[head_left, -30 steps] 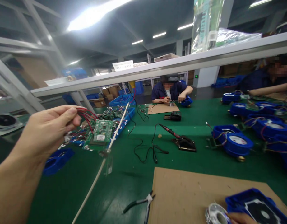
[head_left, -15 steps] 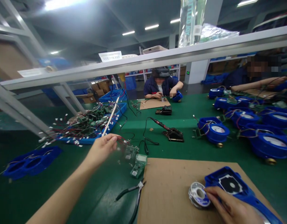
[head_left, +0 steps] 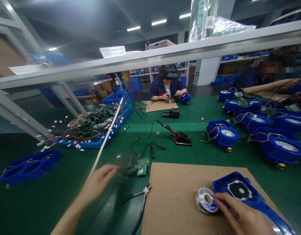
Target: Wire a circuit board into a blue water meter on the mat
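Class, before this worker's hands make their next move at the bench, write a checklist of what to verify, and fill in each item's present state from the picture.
1. left hand has the circuit board by its wires: cannot tell, blurred.
2. Circuit board is over the green mat, beside the cardboard sheet: ok.
3. right hand rests on the blue housing: ok.
4. solder spool lies within reach, at the fingertips: ok.
5. soldering iron is parked in its stand: ok.
6. pliers lie untouched, apart from both hands: ok.

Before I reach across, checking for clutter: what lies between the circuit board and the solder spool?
In the head view, the pliers and bare brown cardboard mat lie between circuit board and solder spool.
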